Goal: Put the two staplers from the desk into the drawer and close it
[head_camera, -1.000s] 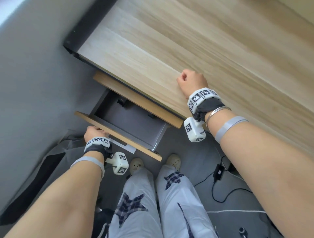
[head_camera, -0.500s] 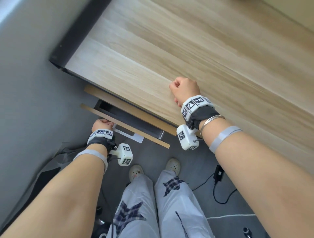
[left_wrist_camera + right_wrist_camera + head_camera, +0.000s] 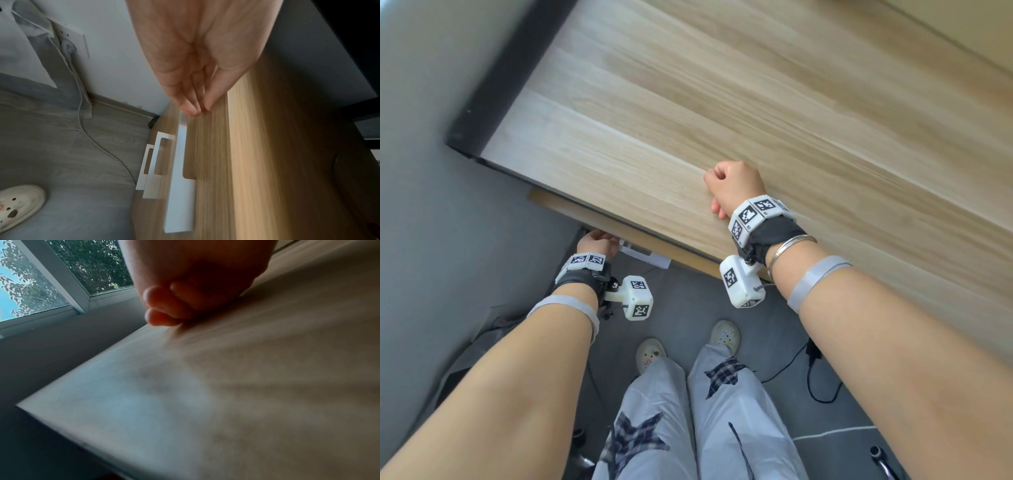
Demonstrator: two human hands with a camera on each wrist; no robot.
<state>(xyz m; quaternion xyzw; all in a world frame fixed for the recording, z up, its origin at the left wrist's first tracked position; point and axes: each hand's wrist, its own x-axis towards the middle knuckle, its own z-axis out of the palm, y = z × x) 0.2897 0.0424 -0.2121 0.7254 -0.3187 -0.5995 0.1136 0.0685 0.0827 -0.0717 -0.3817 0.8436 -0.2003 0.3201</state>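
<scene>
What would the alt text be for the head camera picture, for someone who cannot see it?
Seen from above, a person's left hand reaches the closed light wooden drawer under a pale wooden desk, while the right hand, curled in a fist, rests on the desk's edge.

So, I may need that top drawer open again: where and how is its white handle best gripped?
Take the white handle by its long bar, probably near the middle. It stands proud of the drawer front and seems to leave an opening behind, so hook fingers in from the front and pull straight out. The left hand touches the front by its end.
</scene>
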